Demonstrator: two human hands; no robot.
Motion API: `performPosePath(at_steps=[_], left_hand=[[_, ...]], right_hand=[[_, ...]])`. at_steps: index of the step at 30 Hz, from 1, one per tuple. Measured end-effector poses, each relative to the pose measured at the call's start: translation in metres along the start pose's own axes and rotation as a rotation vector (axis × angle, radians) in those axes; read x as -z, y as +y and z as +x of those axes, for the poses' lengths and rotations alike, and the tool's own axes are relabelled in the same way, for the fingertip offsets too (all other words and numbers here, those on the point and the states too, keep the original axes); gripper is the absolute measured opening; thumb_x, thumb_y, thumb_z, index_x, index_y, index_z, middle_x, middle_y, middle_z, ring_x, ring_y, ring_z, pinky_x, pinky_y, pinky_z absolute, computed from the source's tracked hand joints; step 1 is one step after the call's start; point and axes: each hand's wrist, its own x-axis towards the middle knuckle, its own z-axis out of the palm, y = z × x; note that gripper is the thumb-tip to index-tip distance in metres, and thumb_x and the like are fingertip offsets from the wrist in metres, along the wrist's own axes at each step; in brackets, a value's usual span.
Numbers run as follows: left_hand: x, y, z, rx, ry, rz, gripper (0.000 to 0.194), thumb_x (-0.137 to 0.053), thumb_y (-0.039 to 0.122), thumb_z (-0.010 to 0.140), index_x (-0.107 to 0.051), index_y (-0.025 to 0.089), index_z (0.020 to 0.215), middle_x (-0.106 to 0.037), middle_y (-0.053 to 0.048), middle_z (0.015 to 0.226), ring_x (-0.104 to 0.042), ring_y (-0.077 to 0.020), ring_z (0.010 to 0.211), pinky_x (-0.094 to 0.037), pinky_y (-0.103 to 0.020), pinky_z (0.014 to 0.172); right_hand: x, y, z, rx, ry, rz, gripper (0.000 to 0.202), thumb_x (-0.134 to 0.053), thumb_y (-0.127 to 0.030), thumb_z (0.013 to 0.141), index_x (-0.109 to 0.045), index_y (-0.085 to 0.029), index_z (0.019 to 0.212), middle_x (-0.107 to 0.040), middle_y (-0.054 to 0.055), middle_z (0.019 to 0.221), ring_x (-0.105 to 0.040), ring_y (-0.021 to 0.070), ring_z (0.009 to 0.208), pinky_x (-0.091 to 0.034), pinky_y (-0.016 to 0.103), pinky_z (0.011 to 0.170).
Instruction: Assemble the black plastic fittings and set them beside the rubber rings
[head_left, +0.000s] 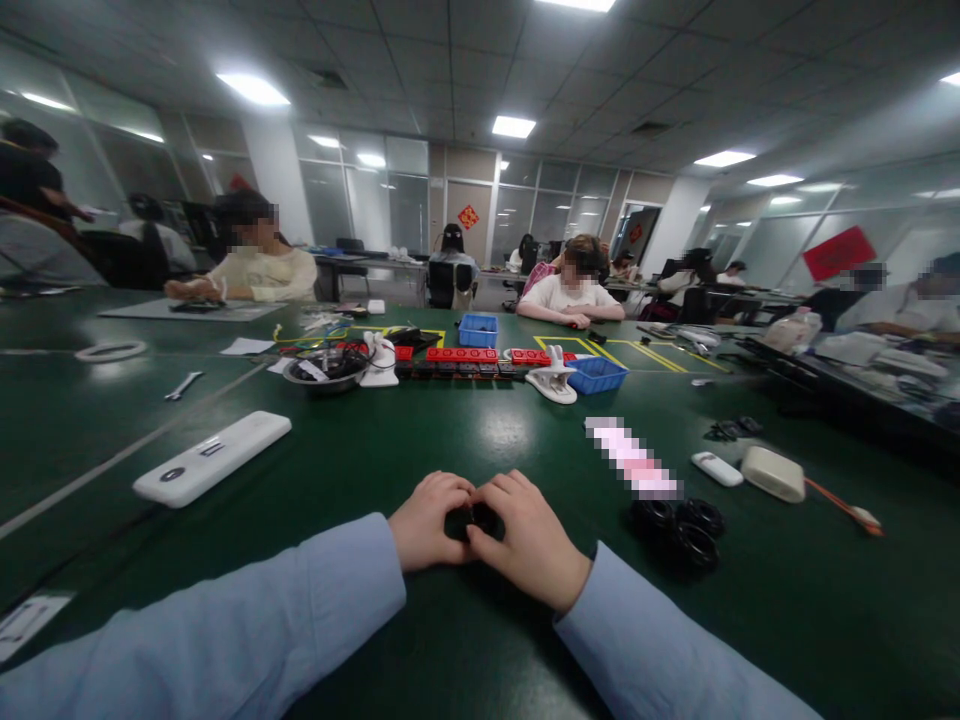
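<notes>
Left hand and right hand both curled in, fingers and thumbs around a small black piece; shape mostly hidden. Piece is between them, just over the green table.

From the hands: black rings bunched at 3 o'clock, metal bowl between 10 and 11, red strip at 12, one blue tray at 1.

Progress: looks mid-handling, piece not set down. Rings lie apart from it; can't tell whether they're finished or waiting. Amount left: unclear.
</notes>
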Motion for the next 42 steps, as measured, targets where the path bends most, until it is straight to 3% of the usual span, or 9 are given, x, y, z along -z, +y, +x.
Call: performPosePath(at_steps=[5,11,20,28,33,37,42], left_hand=[[0.000,0.001,0.001,-0.014,-0.016,-0.008,0.036,-0.073,0.023,0.056,-0.063,0.018,0.090,-0.060,-0.005,0.101,-0.053,-0.0243,0.097,-0.037,-0.040,0.093],[0.000,-0.001,0.001,-0.003,0.001,-0.030,0.034,-0.074,0.023,0.055,-0.063,0.018,0.087,-0.060,-0.005,0.101,-0.053,-0.0242,0.098,-0.037,-0.040,0.094],[0.001,0.001,0.000,0.001,-0.020,-0.031,0.027,-0.075,0.023,0.056,-0.064,0.018,0.080,-0.060,-0.004,0.101,-0.053,-0.0235,0.099,-0.038,-0.039,0.093],[-0.002,-0.001,0.001,-0.008,0.008,-0.054,0.031,-0.076,0.031,0.055,-0.065,0.018,0.081,-0.061,-0.004,0.098,-0.054,-0.0243,0.096,-0.040,-0.039,0.091],[-0.002,-0.001,0.000,-0.004,0.002,-0.035,0.037,-0.075,0.036,0.057,-0.064,0.018,0.088,-0.061,-0.004,0.097,-0.054,-0.0250,0.096,-0.039,-0.040,0.091],[-0.001,-0.001,0.000,-0.016,-0.017,-0.019,0.031,-0.075,0.033,0.057,-0.063,0.018,0.082,-0.061,-0.005,0.094,-0.054,-0.0252,0.094,-0.040,-0.041,0.089],[-0.003,-0.006,0.000,-0.040,0.002,-0.022,0.034,-0.076,0.035,0.057,-0.061,0.017,0.082,-0.061,-0.006,0.100,-0.054,-0.0255,0.098,-0.038,-0.041,0.093]], right_hand=[[0.002,0.002,0.000,0.049,-0.032,0.107,0.025,-0.058,-0.010,0.069,-0.063,-0.016,0.092,-0.062,0.004,0.088,-0.049,0.0173,0.082,-0.039,0.030,0.076],[0.003,0.004,-0.001,0.109,-0.061,0.194,0.033,-0.056,-0.007,0.065,-0.064,-0.018,0.094,-0.065,0.003,0.094,-0.049,0.0167,0.081,-0.038,0.030,0.076],[-0.009,0.006,0.001,0.122,-0.038,0.201,0.032,-0.046,0.005,0.057,-0.063,-0.019,0.071,-0.066,-0.002,0.078,-0.045,0.0149,0.074,-0.033,0.028,0.070],[-0.009,0.003,0.000,0.176,-0.038,0.180,0.029,-0.048,0.006,0.065,-0.062,-0.019,0.057,-0.068,-0.005,0.078,-0.043,0.0148,0.073,-0.029,0.030,0.068],[-0.005,0.003,-0.002,0.197,0.017,0.152,0.032,-0.048,0.004,0.064,-0.067,-0.022,0.063,-0.068,-0.007,0.093,-0.042,0.0163,0.079,-0.028,0.032,0.069],[0.002,0.000,-0.005,0.207,0.127,0.162,0.033,-0.047,0.001,0.060,-0.066,-0.021,0.075,-0.063,-0.001,0.099,-0.045,0.0177,0.085,-0.031,0.033,0.074],[0.009,-0.005,-0.005,0.054,0.188,0.101,0.020,-0.054,-0.013,0.071,-0.061,-0.017,0.089,-0.061,0.004,0.092,-0.048,0.0192,0.086,-0.035,0.034,0.077]])
